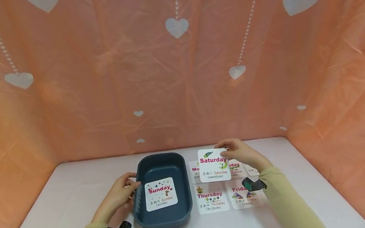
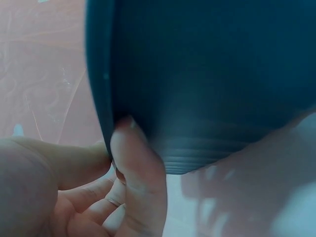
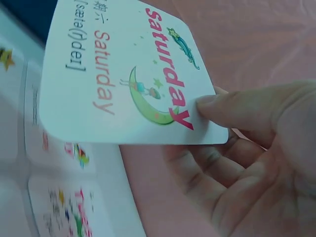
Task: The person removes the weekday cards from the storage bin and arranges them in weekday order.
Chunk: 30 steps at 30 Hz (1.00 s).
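My right hand [image 1: 243,153] pinches the Saturday card [image 3: 118,69] by its edge, thumb on the printed face and fingers behind. That card hangs above the other cards, just right of the dark blue plastic basin [image 1: 166,226]. Inside the basin lies the Sunday card [image 1: 161,201], printed side up. With thumb and fingers my left hand [image 1: 120,191] grips the basin's left rim; the left wrist view shows the thumb and a finger on either side of the basin wall [image 2: 197,89].
Beneath the raised card lie the Monday card [image 1: 194,174] and the Tuesday card [image 1: 237,171], partly covered. Nearer are the Thursday card [image 1: 213,205] and the Friday card [image 1: 241,202]. An orange curtain with white hearts [image 1: 177,27] stands behind the white table [image 1: 72,187].
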### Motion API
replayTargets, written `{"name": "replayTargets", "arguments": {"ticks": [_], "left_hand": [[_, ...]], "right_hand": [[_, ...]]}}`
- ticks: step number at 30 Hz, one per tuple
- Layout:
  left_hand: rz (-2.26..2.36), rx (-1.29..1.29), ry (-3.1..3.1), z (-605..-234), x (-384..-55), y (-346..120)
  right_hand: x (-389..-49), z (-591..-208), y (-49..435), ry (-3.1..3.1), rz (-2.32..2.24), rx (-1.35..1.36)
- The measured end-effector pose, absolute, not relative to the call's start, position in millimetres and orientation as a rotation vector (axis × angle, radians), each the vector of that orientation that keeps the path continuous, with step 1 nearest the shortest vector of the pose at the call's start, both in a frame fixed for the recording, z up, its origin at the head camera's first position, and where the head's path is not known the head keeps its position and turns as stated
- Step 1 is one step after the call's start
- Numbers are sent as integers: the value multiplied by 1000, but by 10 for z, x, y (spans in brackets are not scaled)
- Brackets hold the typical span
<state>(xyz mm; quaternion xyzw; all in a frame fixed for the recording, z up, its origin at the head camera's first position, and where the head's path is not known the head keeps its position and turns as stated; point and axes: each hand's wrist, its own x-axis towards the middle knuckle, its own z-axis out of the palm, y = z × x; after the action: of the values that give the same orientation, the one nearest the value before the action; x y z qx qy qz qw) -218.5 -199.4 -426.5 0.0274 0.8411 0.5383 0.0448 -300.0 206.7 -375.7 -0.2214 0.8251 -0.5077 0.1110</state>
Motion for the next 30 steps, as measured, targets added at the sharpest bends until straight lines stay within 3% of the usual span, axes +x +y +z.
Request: {"name": "replayTargets", "arguments": {"ticks": [30], "left_hand": [[1603, 156, 2622, -4228, -2201, -1975]], "right_hand": [[-2559, -4189, 3368, 2577, -1390, -70]]}}
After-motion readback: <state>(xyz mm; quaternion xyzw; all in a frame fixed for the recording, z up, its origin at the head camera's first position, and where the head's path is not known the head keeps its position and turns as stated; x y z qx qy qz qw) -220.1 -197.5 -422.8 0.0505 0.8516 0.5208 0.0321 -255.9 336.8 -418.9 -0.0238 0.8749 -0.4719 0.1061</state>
